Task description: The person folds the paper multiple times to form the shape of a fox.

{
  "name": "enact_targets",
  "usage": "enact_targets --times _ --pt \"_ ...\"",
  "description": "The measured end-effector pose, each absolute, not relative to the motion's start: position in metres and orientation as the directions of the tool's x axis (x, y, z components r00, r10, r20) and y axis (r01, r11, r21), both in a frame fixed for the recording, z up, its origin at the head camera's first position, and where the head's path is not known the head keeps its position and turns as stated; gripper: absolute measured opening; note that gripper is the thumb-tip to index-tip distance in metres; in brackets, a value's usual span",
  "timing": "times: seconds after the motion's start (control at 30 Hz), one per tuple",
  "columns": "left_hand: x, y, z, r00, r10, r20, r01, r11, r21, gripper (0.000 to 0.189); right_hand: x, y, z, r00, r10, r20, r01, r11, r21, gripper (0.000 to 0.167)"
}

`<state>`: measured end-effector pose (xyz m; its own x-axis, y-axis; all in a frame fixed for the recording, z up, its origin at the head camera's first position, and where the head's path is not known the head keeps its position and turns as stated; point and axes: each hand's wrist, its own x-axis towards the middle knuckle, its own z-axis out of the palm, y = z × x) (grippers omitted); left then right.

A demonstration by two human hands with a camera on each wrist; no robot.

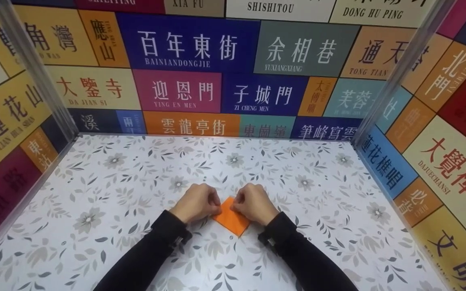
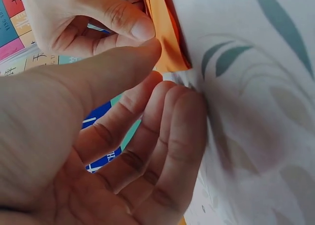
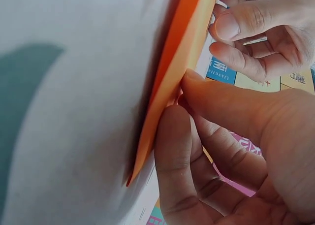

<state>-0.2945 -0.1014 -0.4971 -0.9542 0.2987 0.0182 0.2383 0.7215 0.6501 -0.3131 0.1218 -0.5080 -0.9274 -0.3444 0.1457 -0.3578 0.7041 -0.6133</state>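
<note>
A small folded piece of orange paper (image 1: 233,220) lies low over the patterned table top, one corner pointing towards me. My left hand (image 1: 198,204) pinches its left corner between thumb and forefinger, the other fingers curving below in the left wrist view. On the opposite edge, my right hand (image 1: 256,204) pinches the paper with thumb and forefinger. Layers of the folded paper (image 3: 170,87) show as a slightly parted edge in the right wrist view. Both hands stand close together, and their fingertips hide the paper's side corners in the head view.
The table (image 1: 136,182) wears a white cover with grey leaves and flowers. Behind it rises a wall (image 1: 192,44) of coloured sign panels, with more panels at left and right. Clear corner strips (image 1: 395,72) join the walls. Black sleeves (image 1: 148,254) cover both forearms.
</note>
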Motion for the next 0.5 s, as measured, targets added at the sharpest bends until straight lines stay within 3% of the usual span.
enact_targets --times 0.5 --pt "-0.28 -0.099 -0.497 -0.945 0.293 0.146 0.321 0.742 0.589 0.021 -0.314 0.121 -0.508 -0.906 -0.373 0.197 -0.414 0.691 -0.592 0.013"
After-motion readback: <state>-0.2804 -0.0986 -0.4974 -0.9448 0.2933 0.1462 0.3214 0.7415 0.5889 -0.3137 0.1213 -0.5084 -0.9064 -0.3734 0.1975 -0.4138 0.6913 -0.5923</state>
